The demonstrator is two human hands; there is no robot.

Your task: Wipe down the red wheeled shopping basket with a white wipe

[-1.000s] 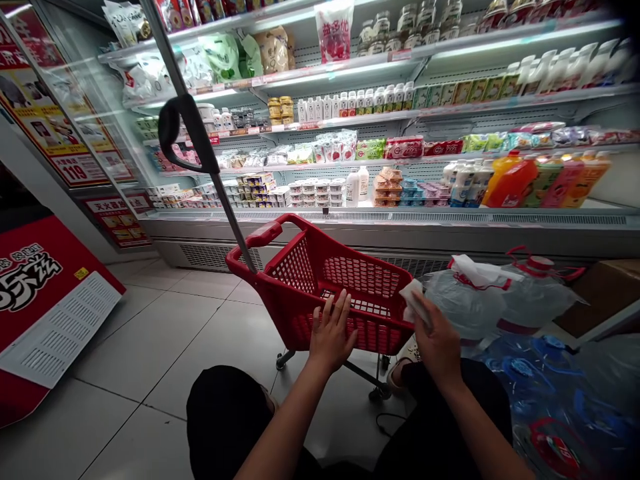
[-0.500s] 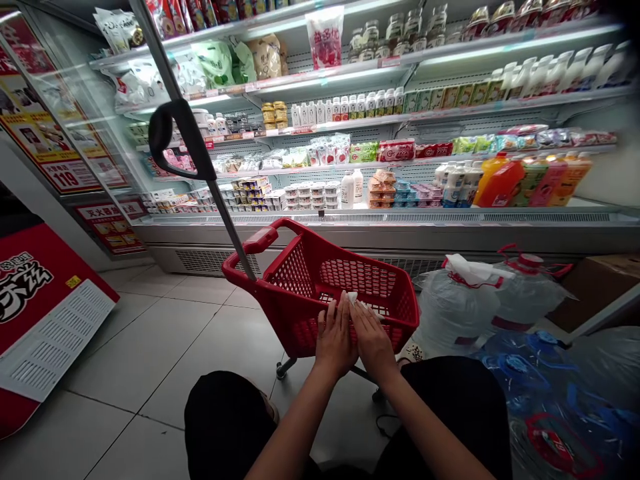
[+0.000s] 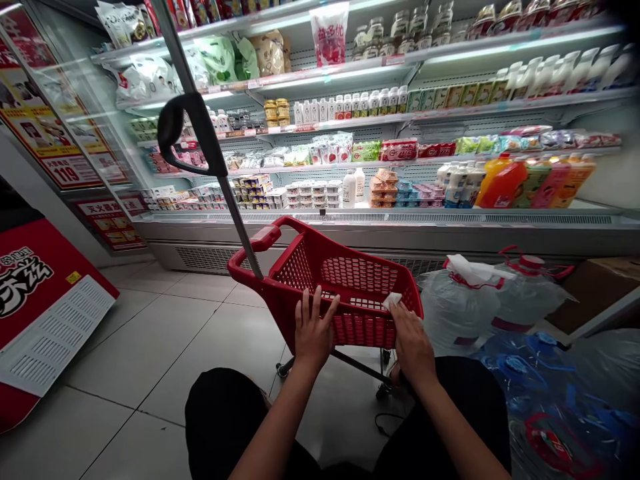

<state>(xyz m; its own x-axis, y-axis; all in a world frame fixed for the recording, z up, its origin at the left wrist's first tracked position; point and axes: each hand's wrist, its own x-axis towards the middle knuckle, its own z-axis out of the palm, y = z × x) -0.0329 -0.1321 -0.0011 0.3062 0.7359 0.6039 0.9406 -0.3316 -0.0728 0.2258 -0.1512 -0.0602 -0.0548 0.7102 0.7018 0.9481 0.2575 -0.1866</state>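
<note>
A red shopping basket on wheels (image 3: 373, 330) stands in front of my knees, with perforated sides and a long grey pull handle (image 3: 233, 207) rising to the upper left. My left hand (image 3: 314, 330) rests against the near side of the basket, fingers spread, nothing in it. At the near right corner my right hand (image 3: 413, 337) is closed on a white tissue (image 3: 392, 301), pressing it to the basket's rim. Part of the tissue is hidden under the fingers.
A refrigerated shelf unit (image 3: 450, 219) with bottles, cups and bags runs behind the basket. Large water jugs (image 3: 460, 307) crowd the floor at the right, beside a cardboard box (image 3: 595, 287). A red cabinet (image 3: 55, 320) stands at the left on the tiled floor (image 3: 185, 347).
My hands, side by side before, have moved apart. The right one slid right along the rim with the tissue; the left one shifted left and spread its fingers.
</note>
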